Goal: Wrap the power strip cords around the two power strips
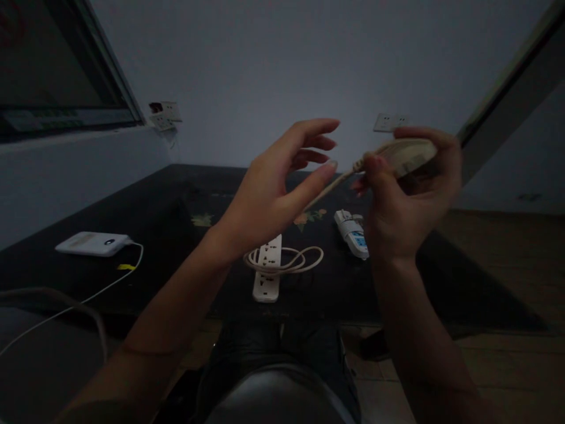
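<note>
Beige corded thing [415, 154] is clasped in grip of R hand [404, 212], up & right of pwr strip [267, 290]; L hand [273, 185] grip is spread, above strip.

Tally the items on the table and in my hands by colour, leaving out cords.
White to beige: 4 (power strip, cord-wrapped block with blue patches, flat box at left, rounded object in the right hand)
Yellow: 1 (small scrap)
Total: 5
</note>
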{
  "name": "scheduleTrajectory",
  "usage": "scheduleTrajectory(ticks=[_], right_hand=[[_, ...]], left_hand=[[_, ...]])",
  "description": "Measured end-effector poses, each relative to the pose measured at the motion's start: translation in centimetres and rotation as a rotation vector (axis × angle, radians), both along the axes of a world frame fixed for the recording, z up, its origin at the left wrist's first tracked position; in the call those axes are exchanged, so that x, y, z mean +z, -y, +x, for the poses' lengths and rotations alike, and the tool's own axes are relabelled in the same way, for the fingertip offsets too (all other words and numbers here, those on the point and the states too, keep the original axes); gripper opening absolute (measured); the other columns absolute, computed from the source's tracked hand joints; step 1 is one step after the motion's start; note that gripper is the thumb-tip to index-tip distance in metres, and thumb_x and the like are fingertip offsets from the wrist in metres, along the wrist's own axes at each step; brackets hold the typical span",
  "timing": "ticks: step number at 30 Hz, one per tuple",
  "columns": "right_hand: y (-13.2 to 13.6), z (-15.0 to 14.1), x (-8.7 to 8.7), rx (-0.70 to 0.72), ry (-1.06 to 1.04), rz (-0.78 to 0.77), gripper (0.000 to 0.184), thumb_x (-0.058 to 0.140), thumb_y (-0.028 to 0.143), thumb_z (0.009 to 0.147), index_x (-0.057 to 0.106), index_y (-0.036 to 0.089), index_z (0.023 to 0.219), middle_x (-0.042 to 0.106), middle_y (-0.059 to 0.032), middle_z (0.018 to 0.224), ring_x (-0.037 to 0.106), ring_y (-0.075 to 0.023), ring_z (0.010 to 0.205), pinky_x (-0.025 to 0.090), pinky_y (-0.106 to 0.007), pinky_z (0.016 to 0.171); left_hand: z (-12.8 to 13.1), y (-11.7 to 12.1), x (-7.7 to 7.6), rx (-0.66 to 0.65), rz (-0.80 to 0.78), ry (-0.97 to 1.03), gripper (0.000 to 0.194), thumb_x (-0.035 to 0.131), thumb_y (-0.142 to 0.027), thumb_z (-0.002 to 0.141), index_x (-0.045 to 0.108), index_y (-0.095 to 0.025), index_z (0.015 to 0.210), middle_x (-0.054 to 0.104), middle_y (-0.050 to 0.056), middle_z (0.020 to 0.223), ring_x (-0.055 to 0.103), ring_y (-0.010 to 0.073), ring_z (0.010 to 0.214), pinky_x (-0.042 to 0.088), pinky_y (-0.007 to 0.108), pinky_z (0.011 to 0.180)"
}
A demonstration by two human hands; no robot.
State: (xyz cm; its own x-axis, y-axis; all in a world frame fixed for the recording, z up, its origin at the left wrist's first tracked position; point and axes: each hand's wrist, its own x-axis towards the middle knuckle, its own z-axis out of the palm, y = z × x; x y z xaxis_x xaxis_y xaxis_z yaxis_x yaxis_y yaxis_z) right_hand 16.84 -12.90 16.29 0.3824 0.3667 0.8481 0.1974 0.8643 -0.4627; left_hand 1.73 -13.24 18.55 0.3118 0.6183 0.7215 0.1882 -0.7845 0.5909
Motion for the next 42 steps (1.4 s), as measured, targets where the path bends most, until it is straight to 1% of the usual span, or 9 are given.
scheduleTrajectory(ticks=[3,8,13,16,19,24,31,35,42], right_hand=[[0.5,-1.1,0.2,-0.005,0.107,0.021,0.019,0.067,0.021,0.080,0.058,0.024,0.096,0.055,0.0050,0.087,0.061,-0.0086,0.075,0.048,-0.023,0.066],[0.5,-0.4,-0.6,-0.008,0.237,-0.049,0.018,0.068,0.029,0.080,0.059,0.023,0.094,0.057,0.0026,0.089,0.060,-0.0107,0.077,0.050,-0.026,0.069],[-0.6,1.1,-2.0,0.209,0.342,-0.236,0.045,0.061,0.058,0.078,0.059,0.024,0.107,0.059,0.0006,0.084,0.060,-0.0131,0.070,0.050,-0.026,0.059],[-1.4,1.8,-4.5,0.359,0.271,-0.287,0.058,0.043,0.068,0.083,0.050,0.026,0.123,0.057,0.0017,0.075,0.056,-0.0122,0.058,0.045,-0.024,0.049],[-1.4,1.8,-8.3,0.329,0.336,-0.436,0.034,0.045,0.050,0.092,0.056,0.021,0.107,0.059,0.0015,0.070,0.055,-0.0112,0.055,0.044,-0.023,0.049],[-0.4,0.5,-13.8,0.180,1.070,-0.613,0.008,0.060,0.018,0.086,0.066,0.018,0.091,0.069,-0.0063,0.092,0.061,-0.0185,0.088,0.049,-0.031,0.077],[-0.5,-0.1,-14.5,0.160,1.355,-0.636,0.019,0.059,0.015,0.087,0.069,0.019,0.103,0.068,-0.0069,0.096,0.058,-0.0193,0.093,0.047,-0.030,0.080],[-0.6,-0.2,-14.7,0.166,1.396,-0.627,0.021,0.060,0.019,0.087,0.067,0.021,0.106,0.064,-0.0079,0.101,0.057,-0.0204,0.096,0.046,-0.032,0.081],[-0.7,0.1,-16.0,0.031,1.309,-0.594,0.006,0.060,0.018,0.086,0.063,0.017,0.091,0.062,-0.0080,0.097,0.056,-0.0208,0.091,0.045,-0.032,0.076]], left_hand=[[0.6,-0.1,0.5,-0.089,0.003,-0.010,0.037,0.056,-0.026,0.087,0.054,-0.026,0.123,0.063,0.000,0.115,0.062,0.0182,0.107,0.053,0.023,0.078],[0.0,-0.5,-0.8,-0.167,-0.099,-0.099,0.037,0.059,-0.029,0.085,0.055,-0.023,0.122,0.068,0.001,0.098,0.067,0.0157,0.084,0.053,0.022,0.067],[-0.2,-1.2,-1.9,-0.295,-0.208,-0.125,0.040,0.063,-0.028,0.083,0.056,-0.018,0.121,0.068,0.002,0.085,0.066,0.0152,0.077,0.052,0.024,0.066],[-0.5,-1.4,-2.0,-0.329,-0.255,-0.088,0.037,0.061,-0.028,0.085,0.057,-0.018,0.121,0.066,0.002,0.080,0.064,0.0147,0.072,0.052,0.024,0.063],[-1.0,-1.5,-1.8,-0.275,-0.295,-0.014,0.036,0.056,-0.030,0.088,0.055,-0.022,0.123,0.063,-0.001,0.077,0.064,0.0129,0.064,0.050,0.023,0.056],[-2.4,-2.0,-1.0,-0.163,-0.284,0.028,0.034,0.051,-0.034,0.091,0.053,-0.025,0.124,0.061,-0.002,0.078,0.059,0.0078,0.051,0.042,0.017,0.044],[-4.5,-2.8,-0.6,0.010,-0.075,-0.145,0.030,0.054,-0.035,0.089,0.061,-0.020,0.114,0.065,0.001,0.080,0.059,0.0083,0.055,0.041,0.017,0.046],[-5.4,-3.7,-2.2,0.128,-0.068,-0.539,0.029,0.052,-0.032,0.088,0.064,-0.018,0.112,0.069,0.003,0.084,0.064,0.0141,0.069,0.045,0.022,0.061],[-6.0,-4.9,-8.0,0.029,-0.242,-0.981,0.026,0.051,-0.027,0.088,0.067,-0.023,0.107,0.071,0.007,0.101,0.065,0.0225,0.092,0.044,0.030,0.080]])
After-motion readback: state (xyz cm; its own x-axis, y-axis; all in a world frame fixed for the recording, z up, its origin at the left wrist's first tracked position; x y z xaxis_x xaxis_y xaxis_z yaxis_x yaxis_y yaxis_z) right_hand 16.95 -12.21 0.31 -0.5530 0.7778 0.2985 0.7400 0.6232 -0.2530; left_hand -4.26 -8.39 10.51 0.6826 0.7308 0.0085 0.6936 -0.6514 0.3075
